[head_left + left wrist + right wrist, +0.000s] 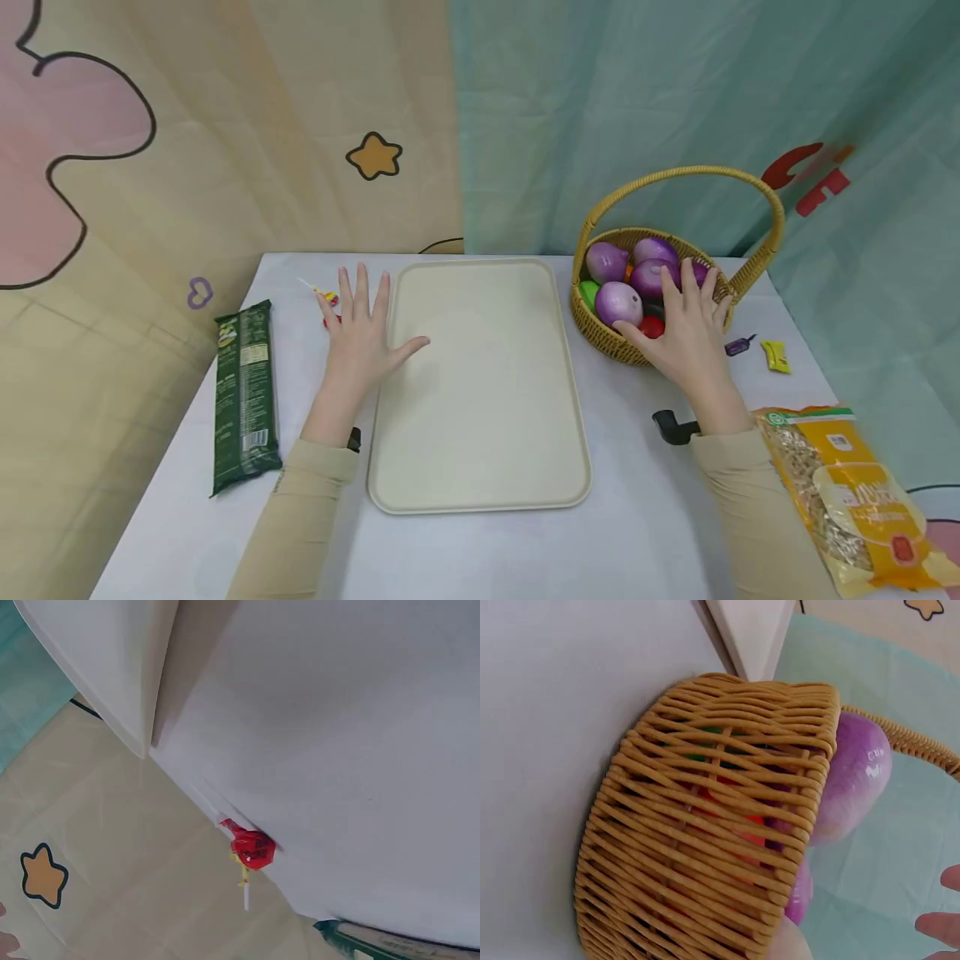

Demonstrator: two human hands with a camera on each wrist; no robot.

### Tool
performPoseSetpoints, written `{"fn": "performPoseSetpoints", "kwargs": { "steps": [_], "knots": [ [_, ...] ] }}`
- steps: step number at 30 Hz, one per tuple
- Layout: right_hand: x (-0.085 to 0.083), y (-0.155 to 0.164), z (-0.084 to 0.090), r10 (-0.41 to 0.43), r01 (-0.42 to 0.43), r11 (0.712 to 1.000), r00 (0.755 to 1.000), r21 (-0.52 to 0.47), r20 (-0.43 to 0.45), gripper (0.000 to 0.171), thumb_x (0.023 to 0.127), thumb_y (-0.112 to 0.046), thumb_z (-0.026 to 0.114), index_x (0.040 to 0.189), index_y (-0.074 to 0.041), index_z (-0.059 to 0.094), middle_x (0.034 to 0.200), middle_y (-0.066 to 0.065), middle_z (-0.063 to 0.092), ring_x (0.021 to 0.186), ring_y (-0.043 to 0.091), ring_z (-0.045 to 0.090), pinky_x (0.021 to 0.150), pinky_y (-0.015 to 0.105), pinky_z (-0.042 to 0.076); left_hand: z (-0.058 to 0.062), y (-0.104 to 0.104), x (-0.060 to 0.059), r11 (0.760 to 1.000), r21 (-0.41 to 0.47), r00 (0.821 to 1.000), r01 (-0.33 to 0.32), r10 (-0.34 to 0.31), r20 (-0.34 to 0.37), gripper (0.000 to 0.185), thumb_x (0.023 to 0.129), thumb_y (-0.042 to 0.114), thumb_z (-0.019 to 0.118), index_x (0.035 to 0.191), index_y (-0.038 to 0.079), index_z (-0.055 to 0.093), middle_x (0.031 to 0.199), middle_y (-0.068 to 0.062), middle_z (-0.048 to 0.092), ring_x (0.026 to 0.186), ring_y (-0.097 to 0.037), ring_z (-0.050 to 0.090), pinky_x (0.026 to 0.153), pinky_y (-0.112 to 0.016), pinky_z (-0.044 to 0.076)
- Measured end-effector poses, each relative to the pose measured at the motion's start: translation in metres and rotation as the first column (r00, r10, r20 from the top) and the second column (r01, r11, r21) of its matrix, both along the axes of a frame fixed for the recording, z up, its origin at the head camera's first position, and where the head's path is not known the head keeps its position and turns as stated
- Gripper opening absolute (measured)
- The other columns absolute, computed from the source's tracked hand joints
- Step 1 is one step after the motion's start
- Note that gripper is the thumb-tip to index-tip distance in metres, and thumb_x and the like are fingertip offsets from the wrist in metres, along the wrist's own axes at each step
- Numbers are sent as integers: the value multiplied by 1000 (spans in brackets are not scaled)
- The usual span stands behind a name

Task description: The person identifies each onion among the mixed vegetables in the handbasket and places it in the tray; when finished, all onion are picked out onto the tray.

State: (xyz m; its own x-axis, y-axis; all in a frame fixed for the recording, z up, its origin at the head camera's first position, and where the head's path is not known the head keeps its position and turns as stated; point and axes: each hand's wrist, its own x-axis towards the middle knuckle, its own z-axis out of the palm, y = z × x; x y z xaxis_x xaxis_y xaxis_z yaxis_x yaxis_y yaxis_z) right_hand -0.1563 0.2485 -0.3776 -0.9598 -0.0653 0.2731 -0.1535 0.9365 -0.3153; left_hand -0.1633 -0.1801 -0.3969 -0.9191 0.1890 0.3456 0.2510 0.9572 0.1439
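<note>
From above both hands look flat and released, left hand (pixel 360 333) half hiding the red lollipop (pixel 331 319) that its wrist cam shows whole, right hand (pixel 686 329) over the basket (pixel 600 329).

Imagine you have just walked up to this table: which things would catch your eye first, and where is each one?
First comes the wicker basket at the back right, heaped with purple onions, with the right hand reaching over its rim. Next is the big cream tray lying bare in the middle, with the left hand flat beside its left edge. A dark green packet lies far left and a yellow bag near right.
</note>
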Motion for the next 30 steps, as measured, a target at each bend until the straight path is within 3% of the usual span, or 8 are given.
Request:
{"fn": "performPoseSetpoints", "kwargs": {
  "steps": [5,11,15,22,27,30],
  "knots": [
    [-6,-8,-9,29,-34,997,998,-76,-57,92,83,-47,72,149,4,33,159,28,21,145,57,7,111,77,9,-7,-10,3,991,132,992,-36,19,125,97,87,54,66,156,4,21,162,-27,7,150,-46,-5,115,-72,0],
    [-10,-17,-21,13,-21,971,999,-240,-35,79,88,-41,71,146,2,39,149,27,36,138,46,35,109,67,33,-19,-19,9,950,298,956,-94,3,293,70,96,34,61,150,0,34,154,-28,30,142,-47,27,112,-65,30],
    [-17,-20,-29,-14,7,942,1000,-336,-17,73,89,-37,70,143,3,42,143,28,41,133,43,40,111,61,34,-28,-24,11,926,347,912,-149,-7,410,60,98,26,57,147,-3,39,147,-29,38,135,-47,37,110,-61,35],
    [-24,-24,-32,-57,83,908,996,-411,74,78,90,-44,67,144,5,38,144,30,39,134,44,38,112,60,32,-39,-34,13,863,420,798,-281,-33,602,60,99,25,54,150,-2,34,141,-29,43,129,-43,47,105,-56,43],
    [-29,-23,-30,-75,125,910,987,-396,140,78,91,-45,66,145,4,38,144,31,40,135,44,38,113,58,32,-42,-37,10,854,434,760,-288,-72,646,58,98,18,55,149,-2,35,137,-28,49,124,-41,53,102,-51,47],
    [-30,-22,-29,-73,137,913,982,-385,175,79,90,-45,66,146,4,37,144,31,41,134,45,39,113,59,32,-45,-36,7,830,480,747,-284,-122,653,57,96,8,56,148,-4,36,132,-29,52,120,-41,56,94,-44,55]
  ]
}}
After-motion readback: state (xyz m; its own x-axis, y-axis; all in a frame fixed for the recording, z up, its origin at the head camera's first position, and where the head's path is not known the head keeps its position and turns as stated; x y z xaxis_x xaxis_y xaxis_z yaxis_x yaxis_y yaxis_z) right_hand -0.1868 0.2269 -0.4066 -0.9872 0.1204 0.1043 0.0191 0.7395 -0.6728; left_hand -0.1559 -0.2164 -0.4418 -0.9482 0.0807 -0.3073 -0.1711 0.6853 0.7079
